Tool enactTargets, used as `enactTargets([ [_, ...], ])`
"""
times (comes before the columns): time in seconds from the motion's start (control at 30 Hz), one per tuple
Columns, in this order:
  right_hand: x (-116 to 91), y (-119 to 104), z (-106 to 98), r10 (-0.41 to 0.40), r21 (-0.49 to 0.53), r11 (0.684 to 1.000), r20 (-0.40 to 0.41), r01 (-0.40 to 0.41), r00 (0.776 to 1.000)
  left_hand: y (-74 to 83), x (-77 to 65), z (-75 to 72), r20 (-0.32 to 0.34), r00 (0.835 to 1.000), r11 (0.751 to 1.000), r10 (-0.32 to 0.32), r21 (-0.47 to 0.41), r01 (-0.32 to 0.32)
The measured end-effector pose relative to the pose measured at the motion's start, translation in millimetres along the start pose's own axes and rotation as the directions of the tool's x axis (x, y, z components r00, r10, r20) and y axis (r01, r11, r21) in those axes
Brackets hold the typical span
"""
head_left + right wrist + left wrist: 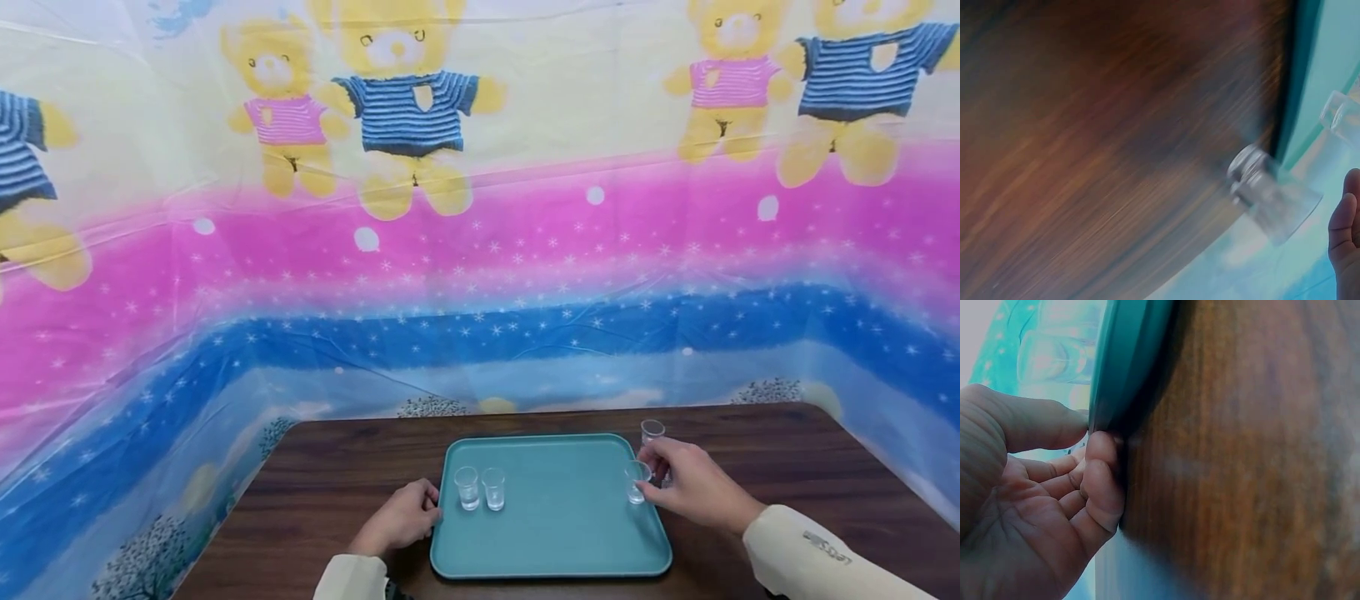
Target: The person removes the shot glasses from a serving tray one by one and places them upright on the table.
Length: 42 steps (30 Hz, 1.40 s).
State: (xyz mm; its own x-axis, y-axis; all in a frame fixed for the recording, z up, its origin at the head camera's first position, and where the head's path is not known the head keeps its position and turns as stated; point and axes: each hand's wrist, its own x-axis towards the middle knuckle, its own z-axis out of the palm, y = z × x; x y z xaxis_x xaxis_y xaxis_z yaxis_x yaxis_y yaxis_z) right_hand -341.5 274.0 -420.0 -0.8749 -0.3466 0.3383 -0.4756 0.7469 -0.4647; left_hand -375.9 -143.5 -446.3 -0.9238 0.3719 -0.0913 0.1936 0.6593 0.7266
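Note:
My left hand (405, 515) pinches the left rim of a teal tray (562, 533); in the left wrist view the thumb (1054, 425) lies over the rim and the fingertips curl against its outer side. Over the tray's right edge, my right hand (693, 487) holds a small clear shot glass (636, 487) between thumb and fingers. Just behind that hand another shot glass (651, 430) stands on the table, partly hidden; in the right wrist view a shot glass (1272, 197) stands on the wood beside the tray. Two more shot glasses, one (467, 487) beside the other (493, 489), stand upright on the tray's left part.
The tray lies on a dark wooden table (352, 458) with rounded far corners. A printed cloth (525, 250) with teddy bears and pink and blue bands hangs behind the table and along its sides.

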Motion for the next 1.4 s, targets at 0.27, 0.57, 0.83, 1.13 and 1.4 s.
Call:
enactTargets([
  [0.27,-18,13,-15,0.037,-0.019,0.999,-0.016,-0.038,0.999,-0.4,-0.8,-2.1,0.009,1.000,1.000,0.000,-0.012,0.000],
  [0.57,-29,30,-15,0.054,-0.044,0.998,-0.016,-0.055,0.998,-3.0,0.3,-2.8,0.017,0.999,0.999,-0.032,-0.022,0.032],
  [0.83,-36,35,-15,0.092,-0.071,0.993,-0.029,-0.094,0.995,-2.9,0.4,-2.3,0.012,1.000,1.000,-0.021,-0.016,0.022],
  [1.13,-39,38,-15,0.105,-0.054,0.993,-0.034,-0.107,0.994,-1.8,-0.2,-1.5,0.012,1.000,1.000,-0.018,-0.017,0.018],
  [1.4,-35,35,-18,0.099,-0.123,0.986,-0.132,-0.115,0.986,-1.8,0.6,-0.7,0.018,1.000,1.000,-0.008,-0.013,0.008],
])
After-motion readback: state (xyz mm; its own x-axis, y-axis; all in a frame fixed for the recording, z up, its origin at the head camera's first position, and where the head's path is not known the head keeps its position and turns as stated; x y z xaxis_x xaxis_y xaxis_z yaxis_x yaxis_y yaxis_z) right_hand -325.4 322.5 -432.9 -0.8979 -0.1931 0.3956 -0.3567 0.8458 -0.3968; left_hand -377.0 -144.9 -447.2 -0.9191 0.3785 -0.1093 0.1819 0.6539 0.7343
